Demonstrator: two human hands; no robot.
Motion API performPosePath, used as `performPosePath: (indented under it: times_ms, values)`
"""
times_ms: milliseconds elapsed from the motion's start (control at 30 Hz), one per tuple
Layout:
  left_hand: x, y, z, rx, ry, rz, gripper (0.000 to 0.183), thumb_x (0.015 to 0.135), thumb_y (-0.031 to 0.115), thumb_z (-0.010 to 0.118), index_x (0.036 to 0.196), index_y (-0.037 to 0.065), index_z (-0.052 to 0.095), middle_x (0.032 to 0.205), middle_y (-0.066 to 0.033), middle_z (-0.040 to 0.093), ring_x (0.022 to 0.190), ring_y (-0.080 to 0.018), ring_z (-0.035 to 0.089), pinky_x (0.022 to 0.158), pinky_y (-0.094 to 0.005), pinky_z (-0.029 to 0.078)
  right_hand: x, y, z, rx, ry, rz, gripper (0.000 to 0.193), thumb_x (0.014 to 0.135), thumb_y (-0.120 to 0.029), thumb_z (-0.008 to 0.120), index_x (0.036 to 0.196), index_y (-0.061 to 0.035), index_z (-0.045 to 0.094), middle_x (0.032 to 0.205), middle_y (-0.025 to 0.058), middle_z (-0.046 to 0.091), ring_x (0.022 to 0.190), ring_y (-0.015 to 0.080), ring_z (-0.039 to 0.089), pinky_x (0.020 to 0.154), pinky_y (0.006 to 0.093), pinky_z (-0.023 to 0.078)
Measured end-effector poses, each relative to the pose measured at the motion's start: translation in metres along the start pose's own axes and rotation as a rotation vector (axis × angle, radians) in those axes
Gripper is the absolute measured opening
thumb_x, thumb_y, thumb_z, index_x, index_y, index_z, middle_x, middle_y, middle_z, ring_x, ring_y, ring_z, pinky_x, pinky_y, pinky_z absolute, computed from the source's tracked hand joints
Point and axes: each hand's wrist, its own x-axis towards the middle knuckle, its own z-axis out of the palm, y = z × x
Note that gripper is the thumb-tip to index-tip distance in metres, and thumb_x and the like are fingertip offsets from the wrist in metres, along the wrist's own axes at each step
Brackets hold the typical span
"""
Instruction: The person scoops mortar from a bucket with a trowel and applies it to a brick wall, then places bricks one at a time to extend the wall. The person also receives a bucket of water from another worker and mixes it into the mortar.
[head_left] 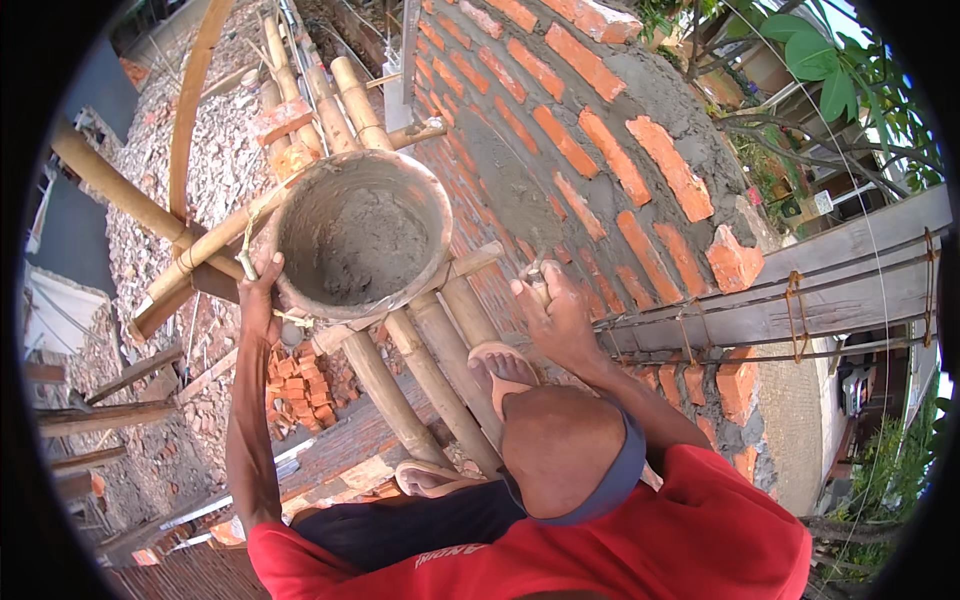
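A round bucket (425,270) with grey wet mortar (370,240) in it stands on bamboo poles, in front of me and to the left. My left hand (258,300) is closed at the left side of its rim, beside a short pale stub and a bit of rope. On the right, my right hand (555,305) is wrapped round the handle of a trowel (540,287). The trowel's blade is hard to tell from the mortar behind it. Close beyond that hand rises a brick wall (570,140), with grey mortar between and over its red bricks.
Bamboo poles (405,385) form the scaffold under my sandalled feet. A loose brick (282,120) lies on poles past the bucket. Below are stacked bricks (300,388) and rubble (150,230). A board with tied steel rods (840,285) juts out right, near leafy branches (820,70).
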Motion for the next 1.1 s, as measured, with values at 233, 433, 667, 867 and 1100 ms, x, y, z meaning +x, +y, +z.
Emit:
performPosePath:
  times_ms: [233,433,667,867,1100]
  values:
    - [-0.013,0.001,0.009,0.036,0.045,-0.025,0.043,0.096,0.019,0.073,0.133,0.000,0.064,0.095,-0.0016,0.071,0.071,-0.0064,0.062,0.057,-0.0224,0.050,0.070,-0.029,0.021,-0.313,-0.353,-0.286,0.022,0.096,-0.019,0.063,0.100,0.0035,0.064,0.093,0.0223,0.068,0.090,0.0386,0.071,0.073,0.0476,0.056]
    - [-0.022,0.007,0.007,0.082,0.129,-0.059,0.037,0.095,0.019,0.074,0.125,-0.001,0.066,0.091,-0.0012,0.070,0.064,-0.0079,0.063,0.050,-0.0227,0.051,0.095,-0.030,0.021,-0.601,-0.576,-0.364,0.022,0.093,-0.019,0.068,0.102,0.0014,0.067,0.092,0.0190,0.068,0.083,0.0383,0.070,0.070,0.0479,0.055]
    - [-0.014,0.005,-0.003,0.027,0.236,-0.108,0.030,0.093,0.015,0.076,0.119,0.001,0.067,0.092,-0.0013,0.071,0.074,-0.0084,0.066,0.060,-0.0257,0.055,0.224,-0.026,0.072,-0.103,-0.147,-0.338,0.028,0.094,-0.020,0.068,0.108,0.0047,0.065,0.097,0.0212,0.068,0.085,0.0415,0.069,0.071,0.0497,0.054]
    - [-0.014,0.003,-0.002,0.054,0.273,-0.136,0.042,0.092,0.019,0.079,0.126,0.000,0.065,0.105,-0.0065,0.074,0.082,-0.0106,0.069,0.064,-0.0263,0.056,0.435,-0.037,0.236,-0.555,-0.237,-0.476,0.027,0.083,0.004,0.058,0.109,0.0080,0.067,0.105,0.0268,0.071,0.098,0.0403,0.072,0.083,0.0493,0.058]
    - [-0.017,0.003,0.002,0.080,0.357,-0.169,0.045,0.093,0.021,0.078,0.130,0.001,0.063,0.080,0.0051,0.060,0.064,-0.0045,0.048,0.056,-0.0233,0.038,0.508,-0.067,0.260,-0.963,-0.429,-0.877,0.019,0.080,-0.003,0.064,0.096,0.0015,0.073,0.103,0.0206,0.074,0.098,0.0359,0.073,0.084,0.0473,0.059]
